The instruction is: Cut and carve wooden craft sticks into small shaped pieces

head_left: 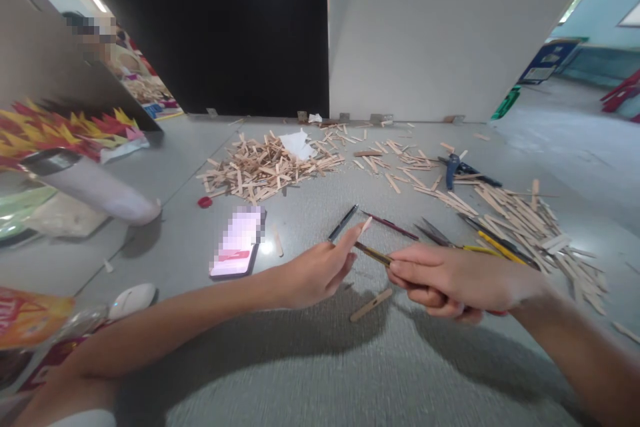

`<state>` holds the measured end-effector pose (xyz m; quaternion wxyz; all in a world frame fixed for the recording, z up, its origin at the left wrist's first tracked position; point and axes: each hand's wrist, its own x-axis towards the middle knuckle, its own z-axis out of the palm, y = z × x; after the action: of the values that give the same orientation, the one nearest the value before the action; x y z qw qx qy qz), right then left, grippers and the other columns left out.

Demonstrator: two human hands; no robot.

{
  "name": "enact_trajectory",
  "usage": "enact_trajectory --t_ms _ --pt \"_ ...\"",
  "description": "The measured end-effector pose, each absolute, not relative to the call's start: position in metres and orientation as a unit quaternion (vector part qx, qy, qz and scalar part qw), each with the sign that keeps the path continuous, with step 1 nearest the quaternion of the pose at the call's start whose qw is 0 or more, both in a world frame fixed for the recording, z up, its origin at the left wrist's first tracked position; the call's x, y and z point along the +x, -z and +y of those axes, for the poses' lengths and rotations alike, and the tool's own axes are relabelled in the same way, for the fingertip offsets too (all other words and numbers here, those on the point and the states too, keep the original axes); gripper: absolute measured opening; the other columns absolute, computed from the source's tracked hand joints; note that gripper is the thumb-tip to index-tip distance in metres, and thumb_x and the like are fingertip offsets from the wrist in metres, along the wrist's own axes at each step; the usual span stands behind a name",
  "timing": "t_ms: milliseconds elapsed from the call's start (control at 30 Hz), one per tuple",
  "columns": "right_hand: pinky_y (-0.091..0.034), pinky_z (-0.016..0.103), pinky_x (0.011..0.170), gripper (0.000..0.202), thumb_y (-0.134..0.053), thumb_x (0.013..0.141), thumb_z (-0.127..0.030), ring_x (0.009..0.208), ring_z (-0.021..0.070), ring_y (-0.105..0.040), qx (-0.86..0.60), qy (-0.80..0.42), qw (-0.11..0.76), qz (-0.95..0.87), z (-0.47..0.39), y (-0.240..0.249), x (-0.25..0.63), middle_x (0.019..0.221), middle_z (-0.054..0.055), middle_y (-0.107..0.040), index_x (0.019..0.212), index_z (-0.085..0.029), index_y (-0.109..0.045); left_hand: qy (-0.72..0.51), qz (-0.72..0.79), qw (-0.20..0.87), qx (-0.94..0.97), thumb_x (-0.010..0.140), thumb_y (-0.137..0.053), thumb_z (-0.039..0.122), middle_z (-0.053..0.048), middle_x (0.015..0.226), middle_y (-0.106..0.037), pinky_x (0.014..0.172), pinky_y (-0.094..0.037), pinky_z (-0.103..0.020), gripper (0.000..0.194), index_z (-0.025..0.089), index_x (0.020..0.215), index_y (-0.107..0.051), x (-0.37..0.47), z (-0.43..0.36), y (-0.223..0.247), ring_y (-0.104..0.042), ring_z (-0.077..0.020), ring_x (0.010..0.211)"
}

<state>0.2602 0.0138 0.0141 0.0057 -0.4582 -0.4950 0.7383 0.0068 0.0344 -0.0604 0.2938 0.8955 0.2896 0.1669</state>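
Observation:
My left hand (320, 271) is closed, pinching a small wooden stick (367, 222) whose pale tip shows above the fingers. In my right hand (445, 277) is a slim dark-and-yellow tool (373, 253), its far end pointing at my left fingers. Whether it is a file or a knife I cannot make out. A flat wooden piece with a small hole (371, 305) lies on the floor below both hands. Just beyond my left hand lies a dark pen (344, 221). A thin dark red pen-like tool (393, 225) rests between the hands, farther off.
Wooden sticks lie in a pile (270, 163) at the back and scattered right (525, 213). Scissors (440, 233), a yellow-black cutter (507, 247) and blue pliers (453, 170) lie right. Left are a phone (237, 243), tumbler (100, 187) and white mouse (133, 300). Panels (425, 33) stand behind.

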Motion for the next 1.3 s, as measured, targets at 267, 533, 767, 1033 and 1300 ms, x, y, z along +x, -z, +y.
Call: enact_trajectory --t_ms 267,533,767,1033,1300 --pt "-0.023 0.009 0.033 0.031 -0.049 0.11 -0.049 0.046 0.0062 -0.02 -0.479 -0.729 0.037 -0.488 0.003 -0.013 0.253 0.062 -0.012 -0.035 0.093 -0.024 -0.052 -0.217 0.274 0.426 0.834 0.108 -0.038 0.023 0.012 0.066 -0.03 0.056 -0.031 -0.024 0.059 0.012 0.164 -0.025 0.009 0.037 0.057 -0.03 -0.0126 0.055" --pt "-0.026 0.011 0.032 0.028 -0.04 0.113 -0.045 0.047 0.0075 -0.021 -0.497 -0.735 0.043 -0.46 -0.015 -0.016 0.245 0.07 -0.01 -0.04 0.097 -0.026 -0.052 -0.215 0.26 0.487 0.806 0.112 -0.039 0.03 0.011 0.066 -0.037 0.053 -0.033 -0.022 0.06 0.013 0.167 -0.02 0.008 0.031 0.049 -0.034 -0.0121 0.055" --pt "-0.041 0.028 0.057 0.028 -0.055 0.107 -0.056 0.063 0.0162 -0.053 -0.56 -0.438 0.089 -0.698 -0.021 -0.014 0.252 0.086 0.0 -0.063 0.113 -0.029 -0.061 -0.221 0.27 0.487 0.801 0.111 -0.042 0.028 0.012 0.064 -0.037 0.05 -0.031 -0.02 0.068 0.012 0.171 -0.014 0.007 0.031 0.04 -0.032 -0.0108 0.052" --pt "-0.039 0.032 0.062 0.041 -0.033 0.114 -0.055 0.062 0.0174 -0.054 -0.598 -0.344 0.138 -0.711 -0.019 -0.017 0.257 0.073 -0.001 -0.062 0.101 -0.027 -0.059 -0.453 0.385 0.439 0.673 0.115 -0.033 0.049 -0.004 0.085 -0.071 0.044 -0.043 -0.022 0.06 0.011 0.161 -0.041 0.01 0.037 0.051 -0.054 -0.0114 0.051" --pt "-0.025 0.021 0.041 0.036 -0.045 0.109 -0.057 0.049 0.0074 -0.031 -0.528 -0.628 0.198 -0.537 -0.021 -0.02 0.242 0.079 -0.004 -0.054 0.102 -0.024 -0.059 -0.374 0.329 0.307 0.811 0.113 -0.048 0.031 -0.004 0.078 -0.074 0.056 -0.051 -0.023 0.028 0.011 0.116 -0.068 0.013 0.034 0.06 -0.063 -0.012 0.056"
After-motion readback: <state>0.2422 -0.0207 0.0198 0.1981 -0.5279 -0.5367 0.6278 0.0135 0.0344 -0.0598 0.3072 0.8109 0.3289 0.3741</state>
